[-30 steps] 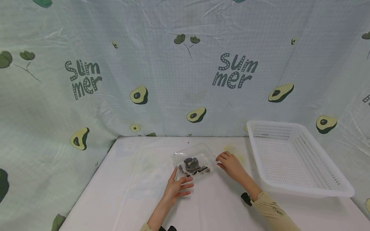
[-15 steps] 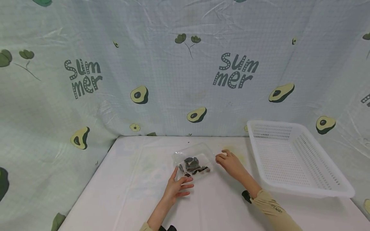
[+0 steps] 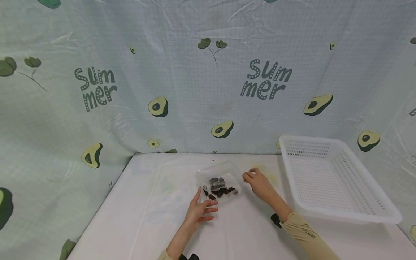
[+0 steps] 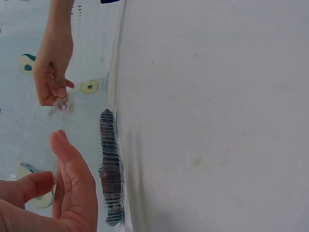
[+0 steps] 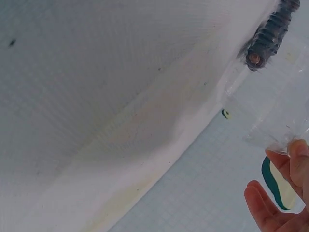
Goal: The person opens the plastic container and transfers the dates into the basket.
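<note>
The clear plastic bag (image 3: 219, 180) with a cluster of small dark pieces (image 3: 218, 188) inside lies on the white table (image 3: 146, 224) a little left of centre, towards the far edge. We judge it light and limp: thin film that will crumple and slide between fingers, with loose contents that roll to the low side, so a pinch at a corner or along the open edge looks surer than a grasp around the middle. Our right hand (image 3: 258, 183) pinches the bag's right edge between thumb and fingertips, which the right wrist view confirms with film caught at the fingertips (image 5: 294, 157). Our left hand (image 3: 199, 210) lies at the near-left corner with fingers spread and relaxed, holding nothing. To the right, well apart from the bag, sits an empty white perforated basket (image 3: 334, 213), and an avocado-print cloth (image 3: 162, 90) hangs behind. Compared with a second ago, the dark pieces have shifted and bunched nearer the bag's near edge, the right hand has closed on the film, and the left hand has barely moved.
</note>
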